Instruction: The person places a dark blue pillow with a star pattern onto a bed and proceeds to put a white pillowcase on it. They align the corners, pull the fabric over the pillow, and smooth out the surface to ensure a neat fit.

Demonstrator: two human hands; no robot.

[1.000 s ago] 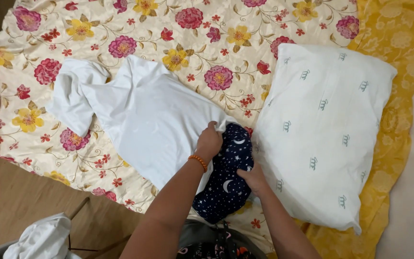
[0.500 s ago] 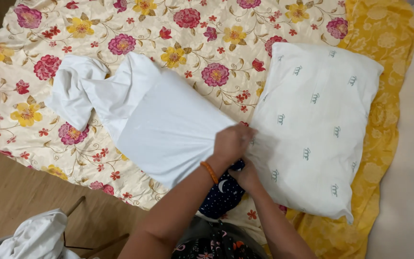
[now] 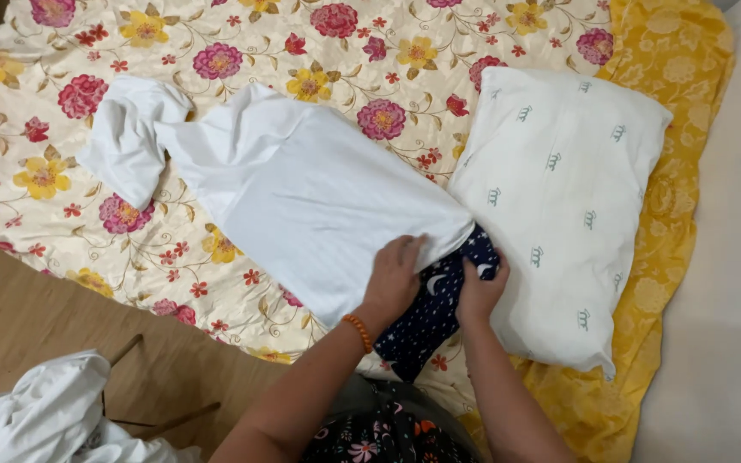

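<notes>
One white garment point(image 3: 302, 193), one dark blue cloth with moons and stars point(image 3: 435, 313), one white pillow point(image 3: 559, 214) and one flowered bedspread point(image 3: 242, 51) are in view, plus a white bundle point(image 3: 36, 420) on the floor. The left hand point(image 3: 394, 279) lies flat, fingers spread, on the white garment's near edge, gripping nothing I can make out, while the right hand point(image 3: 479, 287) just beside it pinches the dark blue cloth. The smooth, folded white garment stretches from the hands up and leftward, its crumpled end farthest away.

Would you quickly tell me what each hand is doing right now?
Left hand: open, flat on the white shirt.
Right hand: gripping the dark star-print cloth.
</notes>
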